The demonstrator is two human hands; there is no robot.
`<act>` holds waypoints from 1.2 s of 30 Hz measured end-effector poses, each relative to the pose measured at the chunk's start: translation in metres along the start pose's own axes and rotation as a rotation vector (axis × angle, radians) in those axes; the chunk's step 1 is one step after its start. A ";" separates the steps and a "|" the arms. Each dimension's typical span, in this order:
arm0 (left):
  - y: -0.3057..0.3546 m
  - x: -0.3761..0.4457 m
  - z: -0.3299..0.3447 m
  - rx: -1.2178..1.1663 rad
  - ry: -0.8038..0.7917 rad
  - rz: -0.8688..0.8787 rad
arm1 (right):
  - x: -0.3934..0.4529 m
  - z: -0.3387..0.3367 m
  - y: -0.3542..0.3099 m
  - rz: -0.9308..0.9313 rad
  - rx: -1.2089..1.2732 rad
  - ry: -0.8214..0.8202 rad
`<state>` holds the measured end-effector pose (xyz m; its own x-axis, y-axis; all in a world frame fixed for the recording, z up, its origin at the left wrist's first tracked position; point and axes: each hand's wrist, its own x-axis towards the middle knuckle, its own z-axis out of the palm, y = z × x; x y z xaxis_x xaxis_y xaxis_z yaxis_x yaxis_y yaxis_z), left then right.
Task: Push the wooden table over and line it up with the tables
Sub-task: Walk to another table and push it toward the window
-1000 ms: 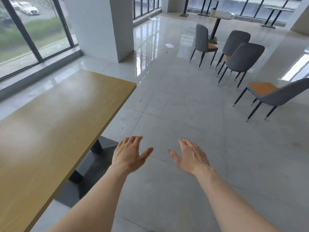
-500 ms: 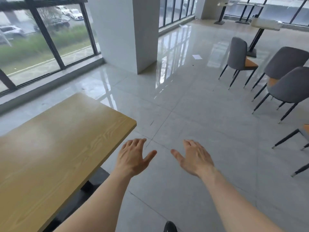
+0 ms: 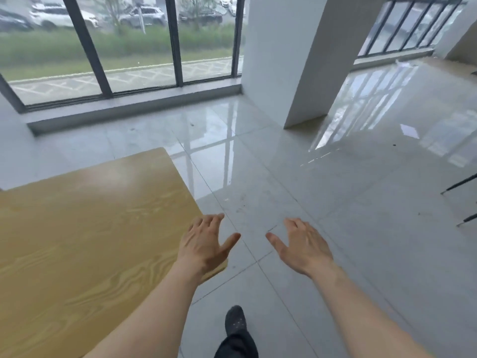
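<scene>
The wooden table (image 3: 85,241) has a light, grained top and fills the lower left of the view. My left hand (image 3: 204,244) hovers open over the table's near right corner, fingers spread; whether it touches the wood I cannot tell. My right hand (image 3: 302,245) is open too, held out over the bare floor to the right of the table, apart from it. Both forearms reach in from the bottom edge. Other tables are out of view.
A white pillar (image 3: 291,58) stands ahead at centre right. Tall windows (image 3: 129,47) with a low sill line the far left wall. Glossy grey floor tiles (image 3: 335,202) spread to the right. Thin chair legs (image 3: 462,200) poke in at the right edge. My dark-socked foot (image 3: 235,321) is below.
The view has swung left: chairs slid out on the right, windows and pillar came to the front. The table corner now lies under my left hand. Both hands stay open.
</scene>
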<state>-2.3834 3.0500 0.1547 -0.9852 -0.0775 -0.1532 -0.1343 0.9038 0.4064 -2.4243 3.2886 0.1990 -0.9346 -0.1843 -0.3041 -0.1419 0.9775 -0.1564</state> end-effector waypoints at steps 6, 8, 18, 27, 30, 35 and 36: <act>-0.006 0.113 -0.021 -0.108 0.062 -0.197 | 0.151 -0.055 -0.015 -0.173 -0.071 -0.028; -0.012 0.137 -0.032 -0.125 0.081 -0.265 | 0.190 -0.067 -0.029 -0.244 -0.095 -0.056; -0.056 0.203 -0.046 -0.202 0.255 -0.751 | 0.361 -0.074 -0.125 -0.736 -0.207 -0.178; -0.038 0.198 -0.018 -0.237 0.495 -1.235 | 0.419 -0.058 -0.211 -1.311 -0.377 -0.240; -0.031 0.189 0.004 -0.232 0.566 -1.371 | 0.414 -0.032 -0.235 -1.476 -0.401 -0.257; -0.034 0.176 0.044 -0.239 0.655 -1.539 | 0.398 0.017 -0.263 -1.686 -0.409 -0.278; -0.034 0.174 0.052 -0.238 0.661 -1.569 | 0.396 0.027 -0.266 -1.724 -0.417 -0.283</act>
<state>-2.5452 3.0276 0.0674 0.2281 -0.9603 -0.1606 -0.8896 -0.2726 0.3665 -2.7483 2.9530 0.0948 0.4129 -0.8856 -0.2129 -0.9021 -0.3655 -0.2293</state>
